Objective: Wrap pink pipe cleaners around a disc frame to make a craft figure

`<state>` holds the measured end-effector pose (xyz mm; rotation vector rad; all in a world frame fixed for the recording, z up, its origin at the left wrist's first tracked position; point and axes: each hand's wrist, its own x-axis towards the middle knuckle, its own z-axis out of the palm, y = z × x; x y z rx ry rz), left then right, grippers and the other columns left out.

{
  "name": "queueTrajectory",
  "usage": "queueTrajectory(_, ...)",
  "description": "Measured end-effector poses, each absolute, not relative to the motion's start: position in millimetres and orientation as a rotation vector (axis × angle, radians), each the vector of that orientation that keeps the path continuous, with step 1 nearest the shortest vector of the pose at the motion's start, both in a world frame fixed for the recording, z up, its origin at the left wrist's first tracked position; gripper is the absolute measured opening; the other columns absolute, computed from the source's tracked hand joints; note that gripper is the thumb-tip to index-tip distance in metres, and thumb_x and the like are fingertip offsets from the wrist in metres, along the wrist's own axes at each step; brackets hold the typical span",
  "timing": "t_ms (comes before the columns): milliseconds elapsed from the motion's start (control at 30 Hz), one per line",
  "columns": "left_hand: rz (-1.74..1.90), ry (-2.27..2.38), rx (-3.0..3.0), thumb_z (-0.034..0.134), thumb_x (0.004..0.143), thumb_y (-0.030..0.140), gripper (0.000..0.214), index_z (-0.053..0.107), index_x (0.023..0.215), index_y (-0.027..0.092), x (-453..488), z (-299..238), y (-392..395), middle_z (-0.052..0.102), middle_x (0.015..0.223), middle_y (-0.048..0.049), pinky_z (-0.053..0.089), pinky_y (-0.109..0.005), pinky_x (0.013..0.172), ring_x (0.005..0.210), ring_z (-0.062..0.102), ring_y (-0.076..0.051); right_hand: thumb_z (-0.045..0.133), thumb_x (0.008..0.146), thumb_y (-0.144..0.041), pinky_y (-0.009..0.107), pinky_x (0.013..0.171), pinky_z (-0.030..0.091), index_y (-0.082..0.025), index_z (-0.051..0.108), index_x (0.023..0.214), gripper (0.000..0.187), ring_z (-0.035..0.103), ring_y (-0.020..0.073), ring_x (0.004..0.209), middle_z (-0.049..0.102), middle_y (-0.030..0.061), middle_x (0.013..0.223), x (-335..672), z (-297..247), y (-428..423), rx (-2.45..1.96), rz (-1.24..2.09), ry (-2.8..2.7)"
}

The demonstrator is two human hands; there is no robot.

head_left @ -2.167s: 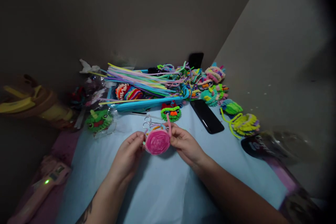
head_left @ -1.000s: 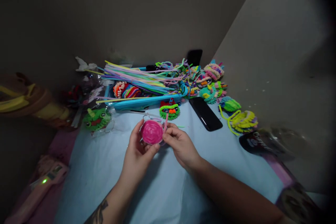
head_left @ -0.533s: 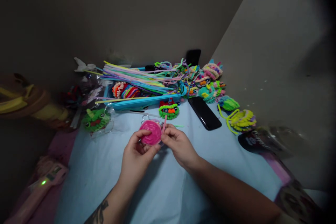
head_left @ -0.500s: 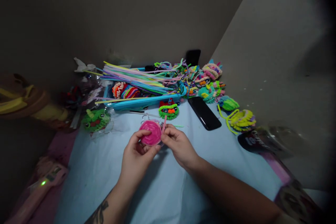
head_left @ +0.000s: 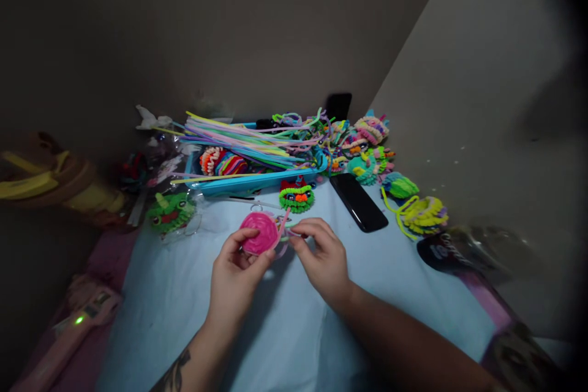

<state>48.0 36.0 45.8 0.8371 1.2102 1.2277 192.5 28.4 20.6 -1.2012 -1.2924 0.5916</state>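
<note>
A round pink coil of pipe cleaner is gripped at its left and lower edge by my left hand, thumb in front. Loose pink and pale ends stick out from its right side. My right hand is just right of the coil, thumb and index finger pinched on a thin pale pipe cleaner. Beyond the hands sits a small green and red lion-head figure. How the strands join behind the coil is hidden.
A blue tray at the back holds many pipe cleaners and a striped figure. To its right lie several colourful figures and a black phone. A green figure is left, a plastic cup right.
My right hand has moved slightly right, away from the coil, from the pink end to a pale strand. The coil has shifted a little left in my left hand.
</note>
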Motion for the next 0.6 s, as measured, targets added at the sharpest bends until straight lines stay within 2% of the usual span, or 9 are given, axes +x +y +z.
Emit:
queueTrajectory(167,1.218,1.17,0.81,0.083,0.052,0.022,0.046,0.059,0.091,0.018,48.7,45.2,34.7,0.069,0.091,-0.0022,0.054,-0.024,0.063,0.072,0.066,-0.015,0.064,0.079,-0.014,0.041,0.082,0.047,-0.034,0.069,0.1,0.029,0.061,0.0212,0.086,0.071,0.0024,0.091,197.2,21.2,26.4,-1.148,0.366,-1.561)
queueTrajectory(300,1.199,1.137,0.817,0.082,0.052,0.02,0.045,0.058,0.09,0.018,47.8,43.7,32.9,0.068,0.086,0.0,0.053,-0.022,0.062,0.07,0.065,-0.013,0.065,0.078,-0.012,0.042,0.083,0.045,-0.034,0.068,0.106,0.036,0.059,0.0211,0.086,0.071,0.0022,0.093,196.7,22.6,26.4,-1.141,0.233,-1.65)
queueTrajectory(467,1.185,1.088,0.8,0.081,0.055,0.018,0.043,0.057,0.09,0.018,47.0,43.0,32.3,0.067,0.086,0.0005,0.053,-0.021,0.064,0.072,0.065,-0.012,0.069,0.076,-0.018,0.041,0.082,0.045,-0.032,0.072,0.089,0.019,0.055,0.0219,0.09,0.063,0.0045,0.089,192.7,25.3,26.1,-1.232,0.19,-1.562)
queueTrajectory(600,1.167,1.082,0.825,0.081,0.055,0.018,0.042,0.058,0.089,0.019,46.3,43.1,32.6,0.066,0.085,0.0008,0.052,-0.021,0.063,0.071,0.063,-0.012,0.068,0.075,-0.021,0.039,0.084,0.045,-0.029,0.072,0.075,0.009,0.054,0.0224,0.1,0.057,0.0053,0.103,190.7,25.5,26.1,-1.286,0.483,-1.414)
